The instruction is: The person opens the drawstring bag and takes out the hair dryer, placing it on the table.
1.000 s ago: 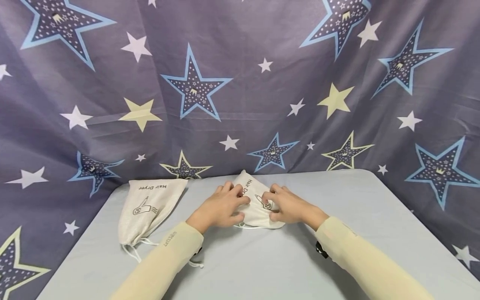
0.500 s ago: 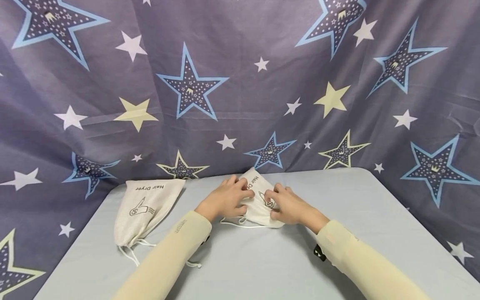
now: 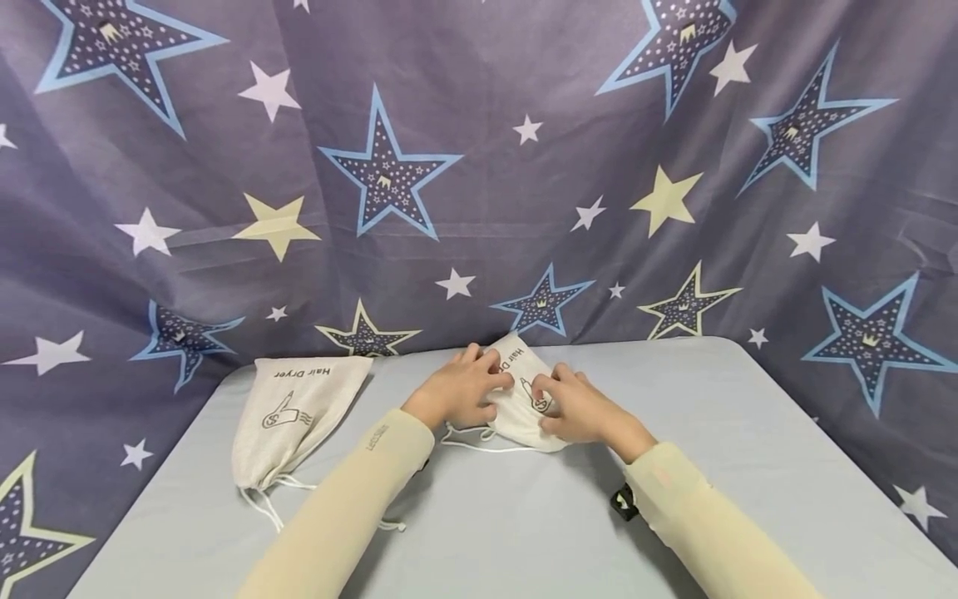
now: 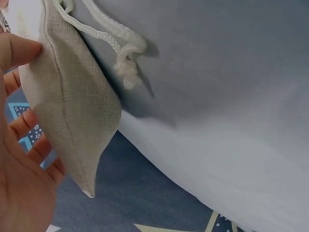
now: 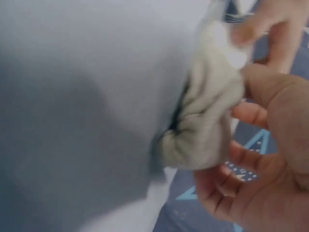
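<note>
While left grip (image 3: pixel 458 389) and right grip (image 3: pixel 584 409) clasp the "Hair Dryer" drawstring bag (image 3: pixel 518 418), I recommend even, gentle tension.

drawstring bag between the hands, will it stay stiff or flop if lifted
The drawstring bag will probably flop, as its cloth bunches in soft folds. The coarse weave suggests it won't be slippery. Its knotted white cord lies loose, so would likely dangle. Weight is unclear: any contents are hidden.

Showed even light in the head view, with soft shadows on the table (image 3: pixel 524 516) beneath the sleeves (image 3: pixel 711 516). Resolved the bag (image 4: pixel 72 92) sharply in the left wrist view. Blurred bag and fingers (image 5: pixel 253 114) in the right wrist view, with glare.
</note>
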{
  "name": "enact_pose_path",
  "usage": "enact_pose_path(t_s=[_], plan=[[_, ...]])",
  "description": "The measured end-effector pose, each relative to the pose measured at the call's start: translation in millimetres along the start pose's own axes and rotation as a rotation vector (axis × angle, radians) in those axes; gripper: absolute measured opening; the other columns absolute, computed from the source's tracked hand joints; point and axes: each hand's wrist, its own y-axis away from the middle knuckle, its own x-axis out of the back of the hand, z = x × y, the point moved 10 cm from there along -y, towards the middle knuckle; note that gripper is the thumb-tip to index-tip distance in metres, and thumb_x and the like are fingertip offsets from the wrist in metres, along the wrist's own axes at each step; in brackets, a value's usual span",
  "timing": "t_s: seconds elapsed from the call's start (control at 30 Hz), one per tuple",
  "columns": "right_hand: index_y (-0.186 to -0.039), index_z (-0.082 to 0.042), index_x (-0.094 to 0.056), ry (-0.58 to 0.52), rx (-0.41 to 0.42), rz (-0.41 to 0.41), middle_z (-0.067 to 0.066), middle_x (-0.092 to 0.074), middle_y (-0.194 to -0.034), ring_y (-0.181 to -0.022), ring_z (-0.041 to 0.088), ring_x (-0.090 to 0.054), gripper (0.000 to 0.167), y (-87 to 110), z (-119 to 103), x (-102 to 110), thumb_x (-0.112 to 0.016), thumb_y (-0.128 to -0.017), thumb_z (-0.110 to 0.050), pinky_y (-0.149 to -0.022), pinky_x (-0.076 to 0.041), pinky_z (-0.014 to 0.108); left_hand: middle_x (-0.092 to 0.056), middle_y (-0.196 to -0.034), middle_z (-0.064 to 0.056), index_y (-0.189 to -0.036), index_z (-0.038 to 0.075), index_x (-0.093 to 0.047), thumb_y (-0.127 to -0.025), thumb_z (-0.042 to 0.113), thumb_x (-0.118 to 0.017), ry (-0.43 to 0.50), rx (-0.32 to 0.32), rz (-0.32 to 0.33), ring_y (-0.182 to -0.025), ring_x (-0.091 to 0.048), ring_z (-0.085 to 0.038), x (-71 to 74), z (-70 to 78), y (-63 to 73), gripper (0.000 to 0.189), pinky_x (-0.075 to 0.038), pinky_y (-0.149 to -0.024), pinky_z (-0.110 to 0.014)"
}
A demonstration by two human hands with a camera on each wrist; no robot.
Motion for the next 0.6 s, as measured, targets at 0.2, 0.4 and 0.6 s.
enact_pose_path(t_s=[0.2, 0.4, 0.6], plan=[[-0.104, -0.014, -0.059, 0.000, -0.022, -0.021, 0.009, -0.048, -0.099, -0.081, 0.027, -0.048, 0.032, -6.6, -6.6, 0.8, -0.079, -0.079, -0.016, -0.075, -0.044, 0.043, -0.045, -0.128, 0.001, -0.131, 0.037, -0.058, -0.088, 0.035, -0.067, -0.027, 0.009, 0.011, -0.115, -0.039, -0.025, 4.3, -4.1, 0.1, 0.044, -0.039, -0.100, -0.043], [-0.107, -0.016, -0.061, -0.063, -0.046, -0.071, 0.010, -0.048, -0.103, -0.089, 0.027, -0.049, 0.032, -8.7, -0.1, -4.6, -0.081, -0.082, -0.021, -0.080, -0.046, 0.046, -0.045, -0.128, 0.001, -0.132, 0.036, -0.058, -0.087, 0.036, -0.067, -0.018, 0.001, -0.002, -0.114, -0.039, -0.025, -0.2, -6.1, 0.9, 0.046, -0.040, -0.099, -0.043], [-0.115, -0.014, -0.067, -0.173, 0.003, -0.103, 0.010, -0.052, -0.104, -0.089, 0.022, -0.052, 0.036, -2.9, 5.1, 0.9, -0.083, -0.084, -0.025, -0.083, -0.047, 0.043, -0.048, -0.128, 0.001, -0.130, 0.030, -0.060, -0.087, 0.036, -0.068, 0.038, 0.007, 0.010, -0.115, -0.041, -0.024, 3.3, -1.6, 5.9, 0.044, -0.041, -0.100, -0.043]])
